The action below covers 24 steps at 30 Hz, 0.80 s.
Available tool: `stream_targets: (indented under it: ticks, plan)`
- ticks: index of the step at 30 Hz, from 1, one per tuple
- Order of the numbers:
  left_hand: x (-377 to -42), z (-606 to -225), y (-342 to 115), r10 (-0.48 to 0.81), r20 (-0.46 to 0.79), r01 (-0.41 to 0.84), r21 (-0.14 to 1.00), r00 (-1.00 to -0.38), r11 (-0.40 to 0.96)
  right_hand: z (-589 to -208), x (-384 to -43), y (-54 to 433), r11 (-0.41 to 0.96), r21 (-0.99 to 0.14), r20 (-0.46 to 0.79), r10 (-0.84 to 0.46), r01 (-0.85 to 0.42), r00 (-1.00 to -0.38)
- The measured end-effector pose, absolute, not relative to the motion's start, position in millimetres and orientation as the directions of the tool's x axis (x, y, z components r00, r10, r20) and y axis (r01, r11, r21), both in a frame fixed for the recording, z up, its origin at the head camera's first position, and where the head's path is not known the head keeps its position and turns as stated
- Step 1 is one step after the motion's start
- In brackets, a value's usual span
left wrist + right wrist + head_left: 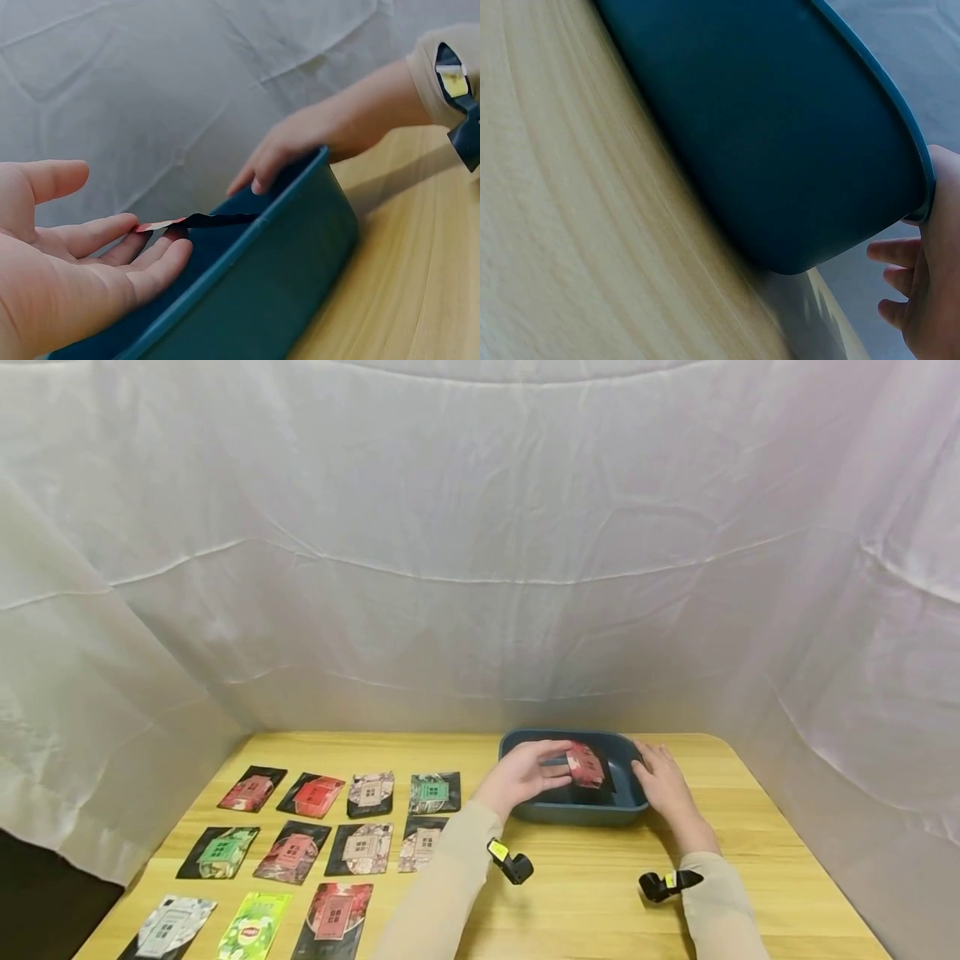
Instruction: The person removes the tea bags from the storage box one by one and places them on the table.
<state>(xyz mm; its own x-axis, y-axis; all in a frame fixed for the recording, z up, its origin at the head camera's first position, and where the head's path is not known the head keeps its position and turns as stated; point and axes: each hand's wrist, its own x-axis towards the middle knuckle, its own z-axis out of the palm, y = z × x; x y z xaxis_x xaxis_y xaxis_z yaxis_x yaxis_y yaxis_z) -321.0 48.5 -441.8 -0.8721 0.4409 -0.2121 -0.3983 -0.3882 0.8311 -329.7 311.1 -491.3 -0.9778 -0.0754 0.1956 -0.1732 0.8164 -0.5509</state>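
Observation:
A blue plastic bin (pixel 577 814) stands toward the back right of the table. My left hand (pixel 527 774) is over its left part, with a black-and-red tea sachet (pixel 587 767) at the fingertips. In the left wrist view the sachet (pixel 199 220) shows nearly edge-on; the fingers (pixel 112 229) are fairly straight at its edge and the thumb (pixel 60 178) stands apart from it. My right hand (pixel 666 787) grips the bin's right end, the thumb inside the rim. Seen from the right wrist, several fingers (pixel 896 251) stick out beyond the outer wall.
On the left of the table several tea sachets lie in rows, among them a green one (pixel 434 789), a red one (pixel 311 795), a bright yellow-green one (pixel 253 928) and a white one (pixel 169 927). Pale fabric (pixel 480 635) hangs behind the table and at both sides.

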Motion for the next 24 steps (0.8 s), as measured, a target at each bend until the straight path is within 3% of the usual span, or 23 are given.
stream_targets:
  ticks: [24]
  plan:
    - [-258, -425, -46, 0.517, -0.150, -0.419, 0.785, -0.843, -0.456, -490, -329, 311, 0.809, -0.561, 0.176, -0.092, -0.177, -0.980]
